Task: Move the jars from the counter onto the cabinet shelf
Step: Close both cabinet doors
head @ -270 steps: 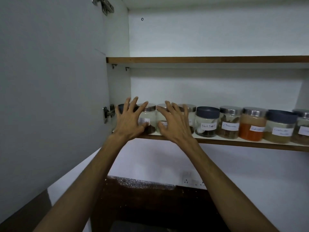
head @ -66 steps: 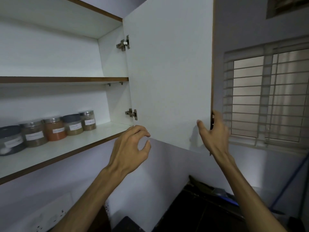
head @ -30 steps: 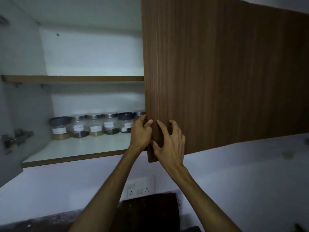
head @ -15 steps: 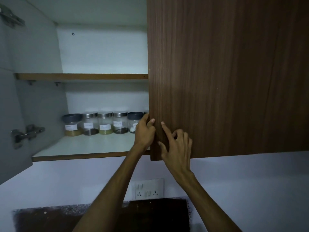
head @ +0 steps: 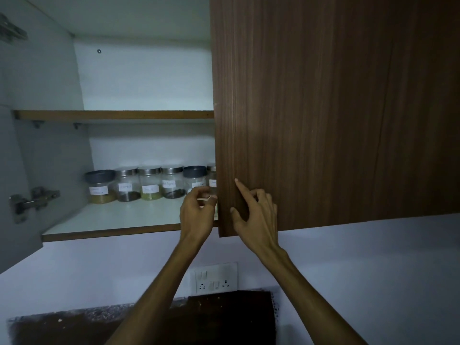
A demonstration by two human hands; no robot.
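Note:
Several labelled glass jars stand in a row at the back of the lower cabinet shelf point(head: 112, 230): a dark-lidded jar point(head: 100, 186) at the left, three steel-lidded jars point(head: 150, 183), and another dark-lidded jar point(head: 195, 179). One more jar point(head: 212, 178) is half hidden by the brown right door point(head: 323, 108), which is closed. My left hand point(head: 196, 215) is curled with thumb and fingers pinched just left of that door's edge, holding nothing. My right hand point(head: 256, 215) rests on the door face, index finger stretched up.
The left cabinet door point(head: 15, 170) stands swung open, its hinge point(head: 32, 200) on the inside. The upper shelf point(head: 112, 115) holds nothing in view. A white socket plate point(head: 215, 277) is on the wall below, above a dark surface point(head: 199, 317).
The right door has been swung shut. My left hand has come off the door's edge and curled slightly to the left; my right hand stays flat on the door face.

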